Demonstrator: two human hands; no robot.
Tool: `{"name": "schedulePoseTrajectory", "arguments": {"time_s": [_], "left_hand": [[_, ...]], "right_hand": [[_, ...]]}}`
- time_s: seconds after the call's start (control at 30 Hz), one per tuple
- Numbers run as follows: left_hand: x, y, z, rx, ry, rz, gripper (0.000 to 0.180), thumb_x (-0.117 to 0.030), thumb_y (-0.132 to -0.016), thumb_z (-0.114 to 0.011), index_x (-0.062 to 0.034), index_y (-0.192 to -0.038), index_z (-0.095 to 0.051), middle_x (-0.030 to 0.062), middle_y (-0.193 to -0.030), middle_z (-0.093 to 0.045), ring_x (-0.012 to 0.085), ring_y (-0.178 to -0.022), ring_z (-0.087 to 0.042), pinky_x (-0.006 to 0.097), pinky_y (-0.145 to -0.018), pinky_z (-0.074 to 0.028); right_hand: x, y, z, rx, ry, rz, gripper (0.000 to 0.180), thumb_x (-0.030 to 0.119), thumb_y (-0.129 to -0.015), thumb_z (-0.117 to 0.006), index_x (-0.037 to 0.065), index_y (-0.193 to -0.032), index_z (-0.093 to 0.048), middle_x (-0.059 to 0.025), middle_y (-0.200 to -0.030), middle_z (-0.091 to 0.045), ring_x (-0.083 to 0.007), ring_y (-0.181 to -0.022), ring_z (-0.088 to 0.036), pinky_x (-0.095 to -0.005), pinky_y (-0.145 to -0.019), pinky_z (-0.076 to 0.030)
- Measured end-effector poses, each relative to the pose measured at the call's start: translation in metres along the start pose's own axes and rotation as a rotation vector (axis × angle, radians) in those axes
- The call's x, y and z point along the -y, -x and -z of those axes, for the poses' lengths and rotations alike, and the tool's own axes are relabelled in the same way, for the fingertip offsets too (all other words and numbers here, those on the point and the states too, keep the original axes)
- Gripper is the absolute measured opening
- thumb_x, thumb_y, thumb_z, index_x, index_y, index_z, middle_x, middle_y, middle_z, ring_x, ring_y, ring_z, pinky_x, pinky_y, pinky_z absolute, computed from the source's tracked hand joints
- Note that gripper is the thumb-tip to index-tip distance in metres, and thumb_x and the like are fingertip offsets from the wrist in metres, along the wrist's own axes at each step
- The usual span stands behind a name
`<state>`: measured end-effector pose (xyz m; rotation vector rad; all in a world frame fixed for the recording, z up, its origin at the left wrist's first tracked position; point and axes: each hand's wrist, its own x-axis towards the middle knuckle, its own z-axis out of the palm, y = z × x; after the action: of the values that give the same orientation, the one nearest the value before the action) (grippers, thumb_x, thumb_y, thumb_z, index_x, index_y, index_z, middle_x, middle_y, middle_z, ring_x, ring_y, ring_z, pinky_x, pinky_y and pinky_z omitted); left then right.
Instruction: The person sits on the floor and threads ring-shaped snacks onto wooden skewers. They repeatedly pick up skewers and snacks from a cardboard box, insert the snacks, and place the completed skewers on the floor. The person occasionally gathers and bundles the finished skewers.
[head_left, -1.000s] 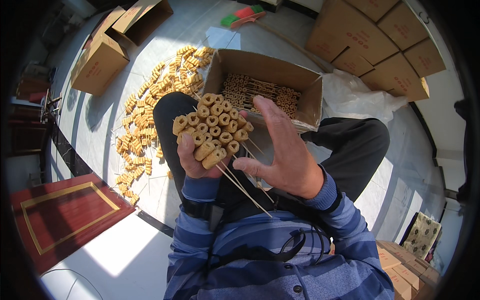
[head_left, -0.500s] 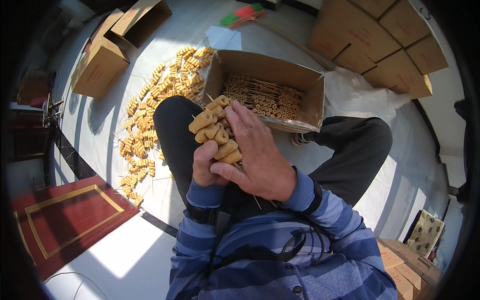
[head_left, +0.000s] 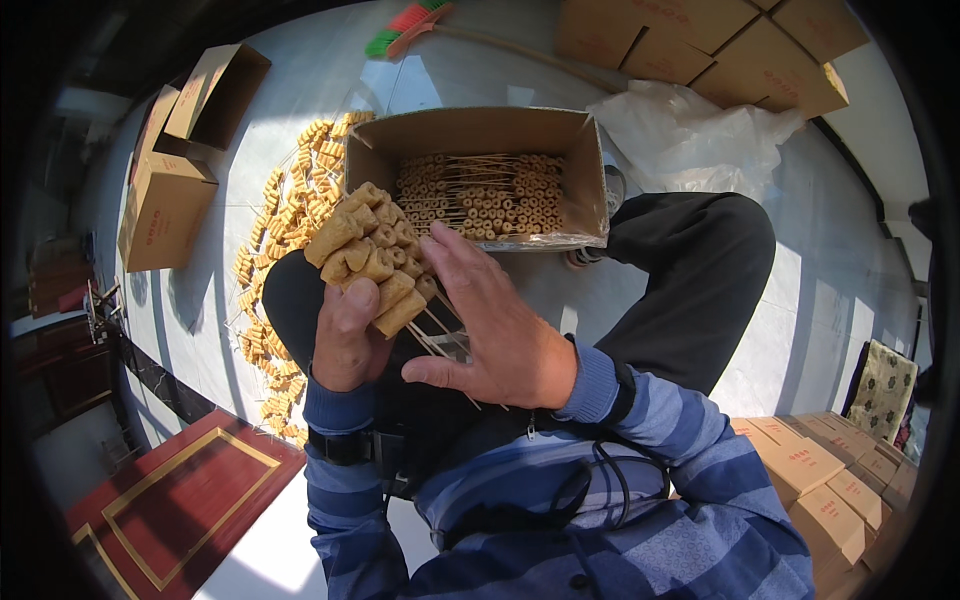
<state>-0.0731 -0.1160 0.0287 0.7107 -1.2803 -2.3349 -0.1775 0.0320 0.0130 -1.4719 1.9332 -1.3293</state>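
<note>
My left hand (head_left: 347,335) is closed around a bundle of skewered, ring-shaped golden food rolls (head_left: 372,250), held above my left thigh. Bare wooden sticks (head_left: 436,330) poke out of the bundle toward my lap. My right hand (head_left: 500,325) is open beside it, palm turned to the bundle and thumb spread; its fingertips are close to the rolls, and I cannot tell if they touch. Just beyond stands an open cardboard box (head_left: 575,190), partly filled with neat rows of similar skewers (head_left: 490,205), sticks lying across the middle.
Loose skewers (head_left: 290,220) lie piled on the tiled floor at left. Cardboard boxes (head_left: 165,215) stand far left, others (head_left: 700,50) far right, more (head_left: 800,465) near right. A plastic sheet (head_left: 690,135), a broom (head_left: 410,25) and a red panel (head_left: 190,495) are around.
The bundle has shifted left with my left hand and shows more rolls. My right hand has opened away from it, baring the sticks. The whole view has shifted.
</note>
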Motion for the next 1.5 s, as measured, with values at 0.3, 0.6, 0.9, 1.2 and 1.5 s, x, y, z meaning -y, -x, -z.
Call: {"name": "schedulePoseTrajectory", "arguments": {"time_s": [0.3,0.6,0.9,1.2,1.5], "left_hand": [[-0.04,-0.117,-0.027,0.315,-1.083,-0.276,0.105,-0.027,-0.079,-0.082,0.0051,-0.152,-0.014,0.0249,-0.145,-0.032,0.0347,-0.135,-0.039,0.043,-0.111,-0.04],[0.092,-0.201,-0.019,0.523,-1.951,-0.477,0.108,-0.03,-0.07,-0.084,-0.0055,-0.155,-0.022,0.0212,-0.145,-0.038,0.0393,-0.136,-0.035,0.053,-0.114,-0.027],[0.173,-0.236,0.005,0.548,-2.102,-0.785,0.097,-0.021,-0.068,-0.08,-0.0073,-0.151,-0.033,0.0142,-0.141,-0.04,0.0339,-0.134,-0.037,0.054,-0.114,-0.027],[0.183,-0.252,0.018,0.628,-2.22,-0.855,0.082,-0.019,-0.076,-0.071,-0.0097,-0.15,-0.036,0.0129,-0.138,-0.043,0.0324,-0.134,-0.037,0.056,-0.114,-0.028],[0.192,-0.248,0.01,0.687,-2.224,-0.854,0.076,-0.017,-0.081,-0.067,-0.0097,-0.15,-0.036,0.0127,-0.137,-0.043,0.0323,-0.131,-0.041,0.055,-0.111,-0.031]], "right_hand": [[-0.038,0.019,0.006,0.119,0.214,-0.198,0.074,0.042,-0.084,-0.075,-0.006,-0.135,-0.052,-0.0263,-0.139,-0.051,-0.0402,-0.13,-0.047,-0.0461,-0.11,-0.036],[-0.076,0.009,-0.01,0.17,0.493,-0.362,0.061,0.035,-0.084,-0.071,0.001,-0.134,-0.056,-0.0158,-0.143,-0.05,-0.0329,-0.136,-0.041,-0.047,-0.116,-0.029],[-0.103,0.004,-0.011,0.205,0.517,-0.48,0.052,0.02,-0.087,-0.061,-0.002,-0.133,-0.054,-0.0181,-0.131,-0.054,-0.0328,-0.129,-0.045,-0.047,-0.115,-0.032],[-0.107,0.01,-0.01,0.171,0.518,-0.424,0.05,0.013,-0.086,-0.057,-0.004,-0.133,-0.053,-0.0192,-0.125,-0.055,-0.0336,-0.122,-0.05,-0.0462,-0.111,-0.035],[-0.108,0.009,-0.008,0.203,0.546,-0.421,0.049,0.016,-0.089,-0.055,-0.003,-0.134,-0.053,-0.019,-0.124,-0.057,-0.0329,-0.123,-0.05,-0.0432,-0.109,-0.035]]}}
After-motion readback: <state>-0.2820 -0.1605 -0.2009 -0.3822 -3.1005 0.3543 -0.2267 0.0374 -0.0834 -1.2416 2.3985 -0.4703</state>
